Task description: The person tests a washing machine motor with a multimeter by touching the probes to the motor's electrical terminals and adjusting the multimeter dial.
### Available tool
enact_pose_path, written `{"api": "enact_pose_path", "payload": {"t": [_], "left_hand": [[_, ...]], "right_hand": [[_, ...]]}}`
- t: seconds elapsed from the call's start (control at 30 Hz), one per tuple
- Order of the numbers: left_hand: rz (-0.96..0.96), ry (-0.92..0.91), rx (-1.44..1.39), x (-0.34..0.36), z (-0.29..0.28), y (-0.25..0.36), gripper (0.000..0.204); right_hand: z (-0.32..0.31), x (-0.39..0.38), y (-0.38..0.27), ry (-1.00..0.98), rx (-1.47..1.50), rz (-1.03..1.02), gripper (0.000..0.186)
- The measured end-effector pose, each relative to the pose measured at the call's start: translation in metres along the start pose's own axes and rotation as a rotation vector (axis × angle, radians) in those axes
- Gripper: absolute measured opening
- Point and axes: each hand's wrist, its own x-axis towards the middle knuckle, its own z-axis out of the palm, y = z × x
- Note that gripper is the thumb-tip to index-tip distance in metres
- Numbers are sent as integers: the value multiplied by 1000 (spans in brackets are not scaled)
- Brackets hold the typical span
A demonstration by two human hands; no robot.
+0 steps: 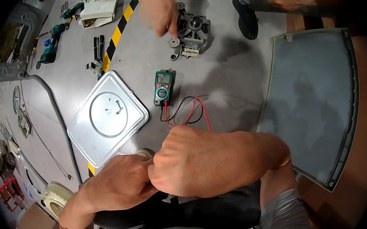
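Observation:
My left hand (pixel 124 178) and my right hand (pixel 195 160) meet low in the centre, above my legs, both with fingers curled; what they grip is hidden. Part of a pale round object (pixel 145 152) shows just behind them. Beyond them a green multimeter (pixel 163 87) lies on the floor, its red and black leads (pixel 197 105) looping toward my right hand. To the left is a square metal panel (pixel 83 128) with a few bolts (pixel 116 107) on it. Farther forward, a co-worker's hand (pixel 161 16) points down beside a motor (pixel 194 29).
A curved glass panel (pixel 309 103) lies at the right. At the left are yellow-black floor tape (pixel 124 17), pliers (pixel 97 51), power drills (pixel 50 48), a white housing (pixel 99 2), a grey hose (pixel 53 100) and a cream ring (pixel 56 199). A co-worker's shoe (pixel 247 18) rests beyond.

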Motion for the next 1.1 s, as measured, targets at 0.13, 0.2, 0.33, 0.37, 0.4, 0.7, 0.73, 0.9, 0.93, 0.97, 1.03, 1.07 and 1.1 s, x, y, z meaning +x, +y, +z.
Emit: {"api": "enact_pose_path", "payload": {"t": [0.13, 0.2, 0.33, 0.37, 0.4, 0.7, 0.73, 0.9, 0.93, 0.97, 1.03, 1.07, 1.1], "left_hand": [[-30, -13, 6, 2, 0, 1, 20], [-31, -12, 1, 3, 0, 2, 20], [-22, -4, 7, 1, 2, 0, 19], [-15, -6, 8, 2, 2, 0, 18], [-9, -9, 9, 3, 2, 1, 18], [-13, -10, -3, 5, 1, 0, 16], [-13, 0, -4, 4, 1, 0, 16], [-14, -1, -15, 7, 2, -1, 16], [-13, 2, -14, 7, 2, -1, 16], [-21, 0, -12, 7, 3, -1, 15], [-33, -4, -8, 8, 3, -1, 15], [-34, -2, -10, 8, 3, -1, 15], [-34, 0, -12, 7, 3, -1, 15]], "right_hand": [[-1, 0, 0, -19, 5, 14, 4], [-2, 0, 0, -37, 10, 18, 4], [0, 0, 0, 1, 30, 10, 5], [-1, -2, -1, 4, 41, 15, 6], [-4, -4, -1, 8, 52, 20, 6], [-4, -6, 6, 3, 90, -47, 11], [-3, -6, 7, 9, 100, -50, 11], [-6, -8, 4, -16, 80, -11, 10], [-6, -8, 4, -15, 76, -5, 10], [-5, -8, 4, -7, 73, -8, 10], [-4, -8, 4, 6, 66, -8, 11], [-4, -8, 4, 5, 70, -18, 11], [-3, -7, 5, 3, 74, -27, 11]]}}
